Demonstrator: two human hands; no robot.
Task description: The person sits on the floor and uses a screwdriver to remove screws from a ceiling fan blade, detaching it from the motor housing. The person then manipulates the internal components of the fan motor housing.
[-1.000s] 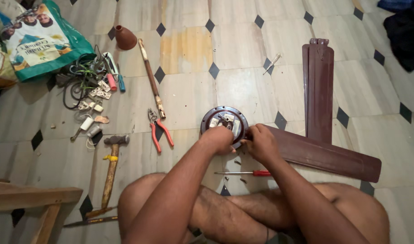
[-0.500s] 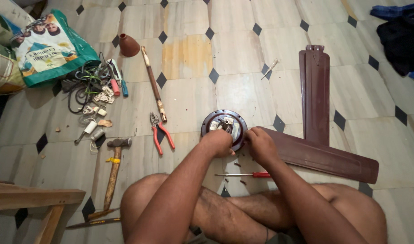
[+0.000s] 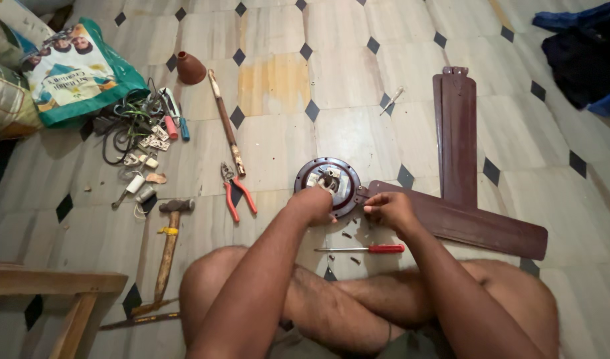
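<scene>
A round brown fan motor housing [image 3: 328, 181] lies on the tiled floor in front of my crossed legs. My left hand [image 3: 313, 204] rests on its near rim and grips it. My right hand [image 3: 390, 209] sits just right of the housing, fingers pinched at the inner end of a brown fan blade [image 3: 471, 225] where it meets the housing. Whether a screw is between the fingers I cannot tell. A red-handled screwdriver [image 3: 365, 249] lies on the floor below my hands, with small loose screws [image 3: 348, 235] around it.
Two more brown blades [image 3: 455, 133] lie stacked at the right. Red pliers [image 3: 235, 189], a long rod [image 3: 224, 123], a hammer [image 3: 166, 242], tangled wires and small parts [image 3: 135, 129], a brown cup [image 3: 188, 68], a green bag [image 3: 72, 70], a wooden stool [image 3: 49, 299].
My right hand has slid a little right, off the housing rim onto the blade's end. The view has shifted slightly; my left hand stays on the housing.
</scene>
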